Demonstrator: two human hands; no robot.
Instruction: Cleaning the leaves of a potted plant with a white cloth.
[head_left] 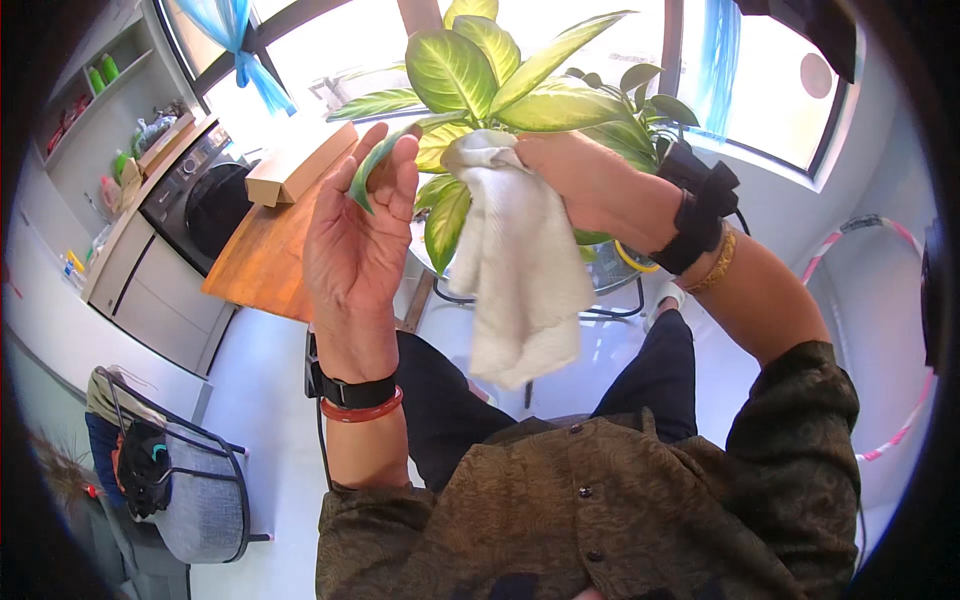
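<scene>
A potted plant with broad green and yellow-cream leaves (452,75) stands in front of me. My left hand (362,225) is raised palm toward me at its left side, fingers curled about a drooping green leaf (372,172). The leaf's tip hangs between the thumb and the fingers. In my right hand (585,185) a white cloth (520,270) is bunched at the top, its lower part hanging loose. The gripped end of the cloth is up against the foliage, and my right fingertips are hidden behind it.
A wooden table (265,255) with a long cardboard box (300,165) stands at the left, near a dark front-loading washing machine (215,190). A grey chair (205,490) holds clothes and a black bag. A pink and white hoop (915,400) leans at the right wall, beyond a darker-leaved plant (672,108).
</scene>
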